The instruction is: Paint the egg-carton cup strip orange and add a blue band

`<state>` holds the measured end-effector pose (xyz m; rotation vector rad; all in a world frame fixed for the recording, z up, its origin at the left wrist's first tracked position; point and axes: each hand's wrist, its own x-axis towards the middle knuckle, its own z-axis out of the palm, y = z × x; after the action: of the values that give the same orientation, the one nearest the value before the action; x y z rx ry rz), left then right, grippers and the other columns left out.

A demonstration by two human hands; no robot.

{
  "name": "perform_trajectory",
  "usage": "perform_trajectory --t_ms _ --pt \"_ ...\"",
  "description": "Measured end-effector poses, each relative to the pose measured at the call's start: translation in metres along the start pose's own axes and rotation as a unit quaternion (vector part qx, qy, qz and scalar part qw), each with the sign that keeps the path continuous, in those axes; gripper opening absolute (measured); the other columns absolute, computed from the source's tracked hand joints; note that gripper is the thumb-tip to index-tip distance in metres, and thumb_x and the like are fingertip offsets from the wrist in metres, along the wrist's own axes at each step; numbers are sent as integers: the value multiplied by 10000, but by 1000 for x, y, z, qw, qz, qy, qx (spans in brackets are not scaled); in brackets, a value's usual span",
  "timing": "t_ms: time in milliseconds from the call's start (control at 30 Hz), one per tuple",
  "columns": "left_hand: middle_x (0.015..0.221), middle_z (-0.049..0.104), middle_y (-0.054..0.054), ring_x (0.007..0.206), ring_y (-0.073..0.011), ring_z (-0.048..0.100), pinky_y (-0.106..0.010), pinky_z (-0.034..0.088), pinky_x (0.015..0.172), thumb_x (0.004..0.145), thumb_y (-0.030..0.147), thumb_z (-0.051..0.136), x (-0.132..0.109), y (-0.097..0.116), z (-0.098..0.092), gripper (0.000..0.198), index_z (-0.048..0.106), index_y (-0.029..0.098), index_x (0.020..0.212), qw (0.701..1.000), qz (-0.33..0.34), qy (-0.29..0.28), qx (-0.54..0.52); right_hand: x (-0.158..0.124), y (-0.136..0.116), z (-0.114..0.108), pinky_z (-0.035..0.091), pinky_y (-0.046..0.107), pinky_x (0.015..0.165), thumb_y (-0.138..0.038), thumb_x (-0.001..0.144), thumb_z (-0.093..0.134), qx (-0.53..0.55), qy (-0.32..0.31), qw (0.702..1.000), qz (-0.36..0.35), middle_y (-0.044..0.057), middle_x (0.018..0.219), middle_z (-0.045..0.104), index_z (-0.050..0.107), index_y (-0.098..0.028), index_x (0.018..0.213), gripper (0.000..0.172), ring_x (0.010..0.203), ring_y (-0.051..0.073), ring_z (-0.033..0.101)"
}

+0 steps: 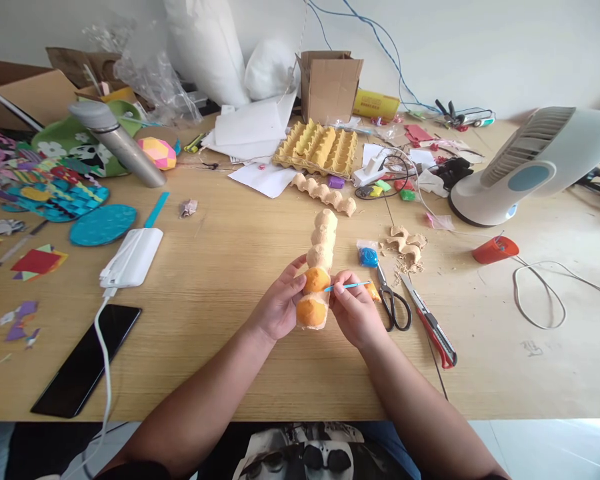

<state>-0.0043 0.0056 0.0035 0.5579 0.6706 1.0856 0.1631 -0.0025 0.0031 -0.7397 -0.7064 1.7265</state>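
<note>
1. The egg-carton strip (321, 255): held up in front of me, between my two hands, its long axis running away from my body, the far end leaning slightly right. The two humps nearest me carry a smooth orange coating (312, 311); those beyond are bare, pale pulp.
2. My left hand (279, 303): gripping the strip along its left side, thumb against the farther orange hump.
3. My right hand (355, 310): at the strip's right side, fingers closed on a slim blue tool (356, 285). The tool lies nearly crosswise to the strip, its tip pointing left at the edge of the farther orange hump; whether it touches, I cannot tell.
4. Just right of my right hand: an orange packet (373, 291), partly hidden, and black-handled scissors (387, 289); the blue clay packet (367, 257) lies beyond, the red utility knife (433, 327) farther right. These bound the right hand's room on that side.
5. Beyond the strip: a second pulp strip (324, 193), lying crosswise, then the yellow egg tray (317, 150). Cut pulp pieces (406, 243) lie to the right.
</note>
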Motion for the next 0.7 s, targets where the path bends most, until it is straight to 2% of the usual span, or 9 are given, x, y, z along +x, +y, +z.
perform_trajectory --t_ms 200,400,567,700 --pt "1128 741 -43 916 -188 720 -329 573 823 796 466 927 -1 -1 0 740 560 301 1417 1000 3 19 3 -2 4 1 466 277 704 -470 808 946 -60 9 998 -36 -39 743 610 658 -251 845 363 696 139 537" --pt "1123 726 -45 920 -180 710 -305 569 815 820 475 903 -2 -3 2 693 586 289 1408 1000 2 3 -3 -3 4 3 525 317 697 -487 804 944 -139 48 985 -95 -1 792 677 675 -253 822 357 731 170 601" --pt "1144 724 -49 933 -179 713 -294 592 818 802 474 917 -3 -3 1 728 589 291 1425 1000 -19 -16 -18 -6 5 4 541 322 659 -508 809 938 -164 59 979 -106 7 777 678 690 -258 824 352 705 177 621" --pt "1159 733 -58 945 -189 712 -305 596 818 839 479 886 -4 -4 1 642 616 286 1388 999 -32 -18 -23 -9 8 2 548 329 669 -472 860 902 -200 67 968 -137 16 816 691 699 -269 840 288 722 183 631"
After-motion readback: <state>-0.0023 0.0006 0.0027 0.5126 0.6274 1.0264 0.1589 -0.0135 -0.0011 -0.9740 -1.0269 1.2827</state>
